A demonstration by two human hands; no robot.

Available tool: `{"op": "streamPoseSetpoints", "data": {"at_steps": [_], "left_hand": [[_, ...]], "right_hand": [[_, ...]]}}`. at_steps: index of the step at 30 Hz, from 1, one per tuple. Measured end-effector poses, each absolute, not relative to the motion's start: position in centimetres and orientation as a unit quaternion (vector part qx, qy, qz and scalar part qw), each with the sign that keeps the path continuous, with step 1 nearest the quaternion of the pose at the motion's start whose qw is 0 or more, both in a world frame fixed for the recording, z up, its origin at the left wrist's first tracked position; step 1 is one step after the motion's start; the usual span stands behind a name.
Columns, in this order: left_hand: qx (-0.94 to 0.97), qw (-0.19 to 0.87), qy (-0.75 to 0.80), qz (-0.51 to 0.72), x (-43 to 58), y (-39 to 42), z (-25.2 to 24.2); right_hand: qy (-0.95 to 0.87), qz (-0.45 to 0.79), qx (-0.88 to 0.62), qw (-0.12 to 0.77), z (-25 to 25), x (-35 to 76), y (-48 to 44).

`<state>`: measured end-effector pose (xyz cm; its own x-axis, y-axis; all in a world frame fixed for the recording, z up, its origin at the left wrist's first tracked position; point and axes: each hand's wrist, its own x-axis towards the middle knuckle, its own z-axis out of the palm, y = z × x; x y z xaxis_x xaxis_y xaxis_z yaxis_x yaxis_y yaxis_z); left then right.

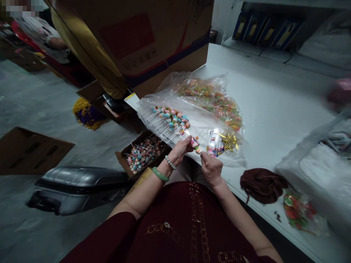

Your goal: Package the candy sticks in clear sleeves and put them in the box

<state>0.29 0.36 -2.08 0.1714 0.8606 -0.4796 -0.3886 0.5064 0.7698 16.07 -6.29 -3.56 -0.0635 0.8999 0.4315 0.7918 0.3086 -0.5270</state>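
Seen from the wearer's head, looking down. Nearest is a maroon garment with gold embroidery (189, 223) across the person's lap. Above it, the left hand (179, 150), with a green jade bangle (160, 174) and a pale bead bracelet (170, 162) at the wrist, has its fingers (186, 143) curled closed around a candy skewer (194, 143) with pink and white sweets. The right hand (211, 168) sits just beside it, its fingers (205, 156) partly curled and reaching the skewer's candy end; whether they grip it cannot be told.

Left of the hands, a shallow cardboard tray (122, 157) holds many loose candy skewers. Beyond the hands, on a white table (274, 95), a clear plastic bag (153, 113) lies under a fanned bundle of candy skewers (170, 120). Gold ribbon ties (229, 142) lie further along it, and a bag of colourful sweets (211, 98) lies behind. To the right are a dark red cloth bundle (263, 185) and a white-filled plastic bag (309, 171). A grey suitcase (76, 190) lies on the floor at left, and a large cardboard box (153, 40) stands overhead.
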Motion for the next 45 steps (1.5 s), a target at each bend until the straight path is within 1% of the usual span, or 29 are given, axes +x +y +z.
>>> {"op": "streamPoseSetpoints", "data": {"at_steps": [2,5,7,9,11,14,18,23,26,28,32,34,38,40,43,45], "left_hand": [[0.255,0.729,0.477,0.421,0.4,0.4,-2.1],[0.251,0.745,0.452,0.423,0.6,0.4,-1.8],[0.242,0.767,0.420,0.420,0.7,0.5,-1.4],[0.232,0.785,0.394,0.418,0.6,0.8,-1.1],[0.221,0.770,0.391,0.453,0.5,1.2,-1.0],[0.202,0.742,0.381,0.514,0.4,1.6,-0.9],[0.179,0.779,0.343,0.494,0.9,1.3,-0.8],[0.179,0.766,0.377,0.488,2.4,0.3,-1.0],[0.189,0.776,0.386,0.462,2.9,-0.2,-1.4],[0.188,0.786,0.378,0.452,2.9,-0.5,-1.7],[0.192,0.799,0.387,0.418,2.0,-0.4,-1.9],[0.204,0.787,0.382,0.439,1.3,0.1,-1.5],[0.195,0.770,0.342,0.503,0.3,1.1,-0.5],[0.185,0.752,0.370,0.513,0.2,1.5,-0.2],[0.159,0.722,0.424,0.523,0.4,1.7,-0.1],[0.140,0.725,0.433,0.517,0.7,1.6,-0.4]], "right_hand": [[-0.655,0.213,-0.597,0.411,-3.5,16.0,-5.9],[-0.488,0.485,-0.557,0.465,-3.4,15.7,-5.3],[-0.367,0.639,-0.498,0.458,-3.3,15.5,-5.2],[-0.273,0.740,-0.436,0.433,-3.2,15.4,-5.3],[-0.219,0.795,-0.384,0.414,-3.3,15.4,-5.5],[-0.182,0.823,-0.346,0.411,-3.6,15.5,-5.5],[-0.145,0.855,-0.320,0.382,-4.0,15.9,-4.9],[-0.098,0.905,-0.262,0.320,-4.1,15.8,-4.6],[-0.098,0.901,-0.267,0.327,-4.1,15.6,-4.7],[-0.115,0.873,-0.304,0.364,-4.0,15.5,-4.8],[-0.197,0.733,-0.443,0.477,-3.7,15.1,-4.8],[-0.251,0.665,-0.492,0.502,-3.5,14.9,-4.8],[-0.387,0.554,-0.556,0.483,-3.2,14.9,-5.0],[-0.477,0.449,-0.598,0.462,-3.3,15.0,-5.4],[-0.596,0.255,-0.632,0.423,-3.6,15.2,-6.2],[-0.630,0.196,-0.630,0.410,-3.7,15.2,-6.6]]}}
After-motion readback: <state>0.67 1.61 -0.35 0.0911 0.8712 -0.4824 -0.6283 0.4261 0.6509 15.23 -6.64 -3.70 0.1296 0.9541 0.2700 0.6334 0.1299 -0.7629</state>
